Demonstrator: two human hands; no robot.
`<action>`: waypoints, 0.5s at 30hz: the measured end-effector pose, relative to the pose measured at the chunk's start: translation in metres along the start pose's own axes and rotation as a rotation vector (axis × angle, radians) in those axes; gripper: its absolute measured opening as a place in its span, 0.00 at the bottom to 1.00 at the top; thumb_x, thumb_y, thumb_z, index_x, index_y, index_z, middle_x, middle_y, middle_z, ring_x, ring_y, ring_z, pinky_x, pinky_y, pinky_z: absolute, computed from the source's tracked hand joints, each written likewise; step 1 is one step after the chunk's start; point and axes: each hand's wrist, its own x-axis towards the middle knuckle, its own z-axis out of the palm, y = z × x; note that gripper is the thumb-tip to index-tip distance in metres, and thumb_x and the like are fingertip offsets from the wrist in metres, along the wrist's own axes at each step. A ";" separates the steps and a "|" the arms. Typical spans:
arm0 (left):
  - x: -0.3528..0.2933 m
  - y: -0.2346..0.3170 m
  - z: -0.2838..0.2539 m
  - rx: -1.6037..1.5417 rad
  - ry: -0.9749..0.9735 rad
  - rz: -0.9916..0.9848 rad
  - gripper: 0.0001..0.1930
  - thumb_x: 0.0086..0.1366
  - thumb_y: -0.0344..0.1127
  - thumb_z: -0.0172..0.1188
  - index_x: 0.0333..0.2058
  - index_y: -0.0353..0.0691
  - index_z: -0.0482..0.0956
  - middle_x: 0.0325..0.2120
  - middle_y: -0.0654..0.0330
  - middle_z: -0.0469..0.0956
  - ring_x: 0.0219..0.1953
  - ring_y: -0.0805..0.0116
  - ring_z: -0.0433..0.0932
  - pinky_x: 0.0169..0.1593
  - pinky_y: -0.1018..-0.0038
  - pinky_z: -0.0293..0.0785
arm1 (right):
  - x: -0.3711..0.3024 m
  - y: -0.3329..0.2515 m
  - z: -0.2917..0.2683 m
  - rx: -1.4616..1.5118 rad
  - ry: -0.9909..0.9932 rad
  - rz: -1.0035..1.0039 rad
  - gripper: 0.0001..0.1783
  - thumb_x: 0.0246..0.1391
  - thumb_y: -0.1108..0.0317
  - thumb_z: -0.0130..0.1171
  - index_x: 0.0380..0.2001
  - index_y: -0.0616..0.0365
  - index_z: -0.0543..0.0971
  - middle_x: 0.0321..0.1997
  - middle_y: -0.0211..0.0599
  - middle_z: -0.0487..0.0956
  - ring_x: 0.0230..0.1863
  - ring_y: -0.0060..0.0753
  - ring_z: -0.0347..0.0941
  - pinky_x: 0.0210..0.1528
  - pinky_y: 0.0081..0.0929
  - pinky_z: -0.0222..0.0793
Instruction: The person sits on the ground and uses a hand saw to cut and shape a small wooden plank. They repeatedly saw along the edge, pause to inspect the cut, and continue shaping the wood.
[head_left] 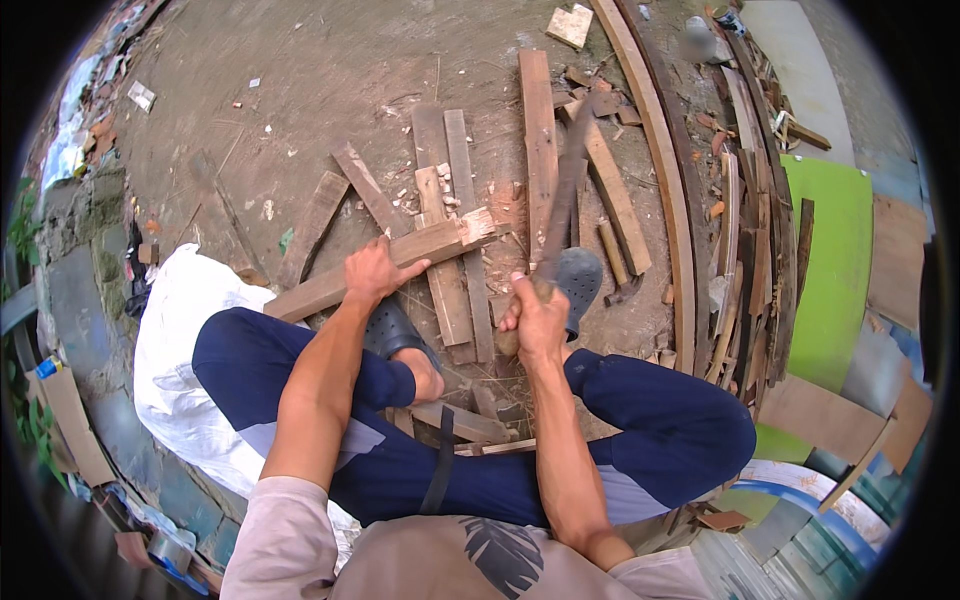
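My left hand [372, 268] is closed over a thick squared wooden beam [400, 258], its thumb lying along the top. The beam slants up to the right across other planks, and its far end [478, 226] is hacked to pale, splintered wood. In my right hand [540, 318] is the handle of a machete [566, 195]. Its long dark blade points up and away, slightly blurred, to the right of the chopped end and apart from it. Pale wood chips [447, 185] lie beyond the beam.
Several loose planks [538, 130] cover the ground before me. A hammer [612, 250] lies beside my right clog [577, 285]. Long boards [665, 150] and a green panel [830, 250] are on the right. A white sack [185, 345] and a block wall [85, 300] are on the left.
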 end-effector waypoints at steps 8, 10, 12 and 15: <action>0.003 0.003 0.001 0.028 -0.026 -0.005 0.57 0.48 0.82 0.58 0.57 0.29 0.75 0.42 0.42 0.83 0.42 0.47 0.85 0.45 0.57 0.80 | 0.020 0.056 -0.004 -0.363 -0.103 0.220 0.10 0.58 0.70 0.62 0.29 0.61 0.72 0.16 0.27 0.70 0.13 0.23 0.66 0.15 0.27 0.65; -0.001 -0.005 0.008 0.041 0.003 0.027 0.56 0.48 0.82 0.58 0.57 0.30 0.75 0.42 0.41 0.83 0.41 0.47 0.85 0.44 0.57 0.80 | 0.021 0.048 -0.002 -0.302 -0.173 0.389 0.10 0.59 0.70 0.62 0.27 0.60 0.72 0.16 0.25 0.69 0.13 0.23 0.65 0.16 0.27 0.66; -0.001 -0.005 0.004 0.047 -0.009 -0.002 0.58 0.48 0.83 0.56 0.57 0.30 0.75 0.43 0.42 0.83 0.42 0.48 0.85 0.45 0.58 0.80 | 0.008 0.018 0.004 -0.192 -0.163 0.352 0.10 0.59 0.70 0.61 0.27 0.60 0.72 0.16 0.25 0.69 0.13 0.22 0.64 0.16 0.26 0.65; -0.003 -0.006 0.005 0.030 -0.007 -0.007 0.58 0.48 0.84 0.56 0.58 0.30 0.75 0.44 0.42 0.82 0.43 0.49 0.85 0.46 0.58 0.80 | -0.002 -0.017 0.007 0.011 -0.087 -0.004 0.11 0.59 0.69 0.61 0.26 0.59 0.71 0.16 0.26 0.69 0.13 0.22 0.64 0.15 0.27 0.64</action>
